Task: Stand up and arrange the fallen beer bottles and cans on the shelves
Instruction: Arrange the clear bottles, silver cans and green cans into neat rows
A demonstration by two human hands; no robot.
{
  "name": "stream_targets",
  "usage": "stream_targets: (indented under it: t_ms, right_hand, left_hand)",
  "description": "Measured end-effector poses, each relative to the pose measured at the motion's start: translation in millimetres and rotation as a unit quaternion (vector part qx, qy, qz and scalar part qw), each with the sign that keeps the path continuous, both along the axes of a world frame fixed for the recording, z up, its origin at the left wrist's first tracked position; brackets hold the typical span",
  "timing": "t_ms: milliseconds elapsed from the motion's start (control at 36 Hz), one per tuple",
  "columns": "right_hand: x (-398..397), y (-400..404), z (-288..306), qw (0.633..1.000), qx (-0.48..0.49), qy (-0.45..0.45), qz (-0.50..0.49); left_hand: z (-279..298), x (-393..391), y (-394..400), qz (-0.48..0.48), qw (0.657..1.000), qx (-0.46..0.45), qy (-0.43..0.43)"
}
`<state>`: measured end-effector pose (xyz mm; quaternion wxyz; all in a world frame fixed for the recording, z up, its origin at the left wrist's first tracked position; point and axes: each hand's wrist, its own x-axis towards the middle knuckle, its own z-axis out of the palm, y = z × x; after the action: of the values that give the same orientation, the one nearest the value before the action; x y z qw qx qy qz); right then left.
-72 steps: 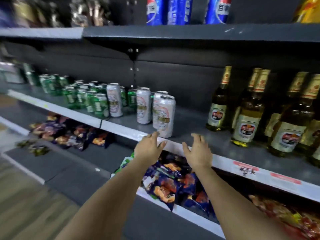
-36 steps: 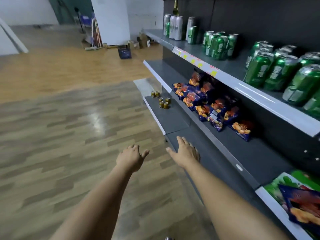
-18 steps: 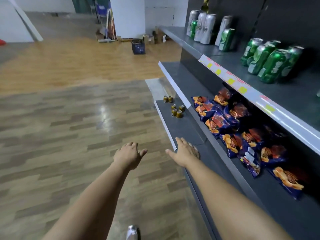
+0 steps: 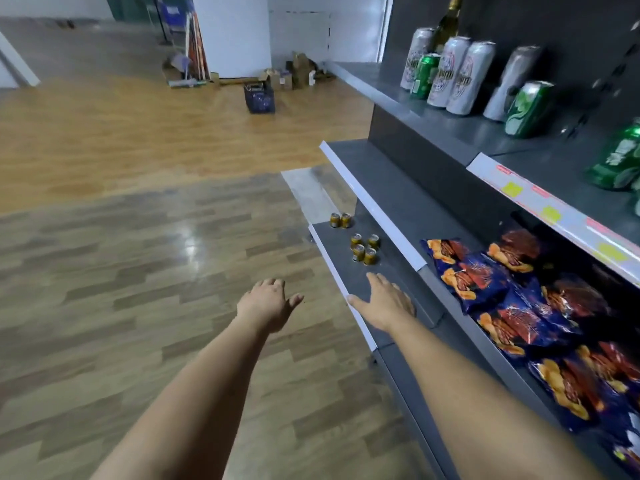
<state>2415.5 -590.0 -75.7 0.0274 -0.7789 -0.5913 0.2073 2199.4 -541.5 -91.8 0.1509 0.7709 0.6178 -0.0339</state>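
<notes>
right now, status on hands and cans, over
Left hand and right hand open, holding nothing. Small gold cans upright on bottom shelf, ahead of right hand. Nothing between.

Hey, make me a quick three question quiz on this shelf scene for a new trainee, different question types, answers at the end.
1. True or false: the left hand grips a can.
2. How many small gold cans stand on the bottom shelf?
3. The snack bags lie: A) on the floor, B) on the shelf under the beer cans, C) in the basket.

Key: 1 false, both it and the right hand are empty; 2 six; 3 B.
</notes>
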Motion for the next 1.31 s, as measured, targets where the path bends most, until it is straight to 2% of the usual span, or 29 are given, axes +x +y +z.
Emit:
stream_targets:
  t_ms: [333,639,833,1028,1167,1306]
  right_hand:
    - [15.6,193.4,-6.7,0.999,0.027,0.006,-0.024]
    - [60.8,370.2,37.8,0.996,0.073,-0.011,-0.040]
    - [86.1,463.2,62.6,0.989,0.132,-0.048,-0.049]
    - [101.2,551.1,105.4,0.957,0.245,-0.096,-0.124]
    - [116.6,592.8,134.7,0.933,0.255,-0.132,-0.217]
    - [143.9,612.0,169.0,0.893,0.285,-0.187,-0.292]
  left_hand:
    - [-1.0,23.9,197.5,-0.041,0.999,0.003,0.024]
    - [48.3,78.7,387.5,-0.082,0.995,0.040,0.034]
    - [61.5,114.1,495.9,-0.121,0.991,0.062,0.005]
    - [91.4,154.1,617.7,-0.206,0.971,0.122,-0.020]
    - [122.7,189.7,683.1,-0.277,0.948,0.145,-0.057]
    - [145.3,235.4,723.3,-0.330,0.925,0.160,-0.099]
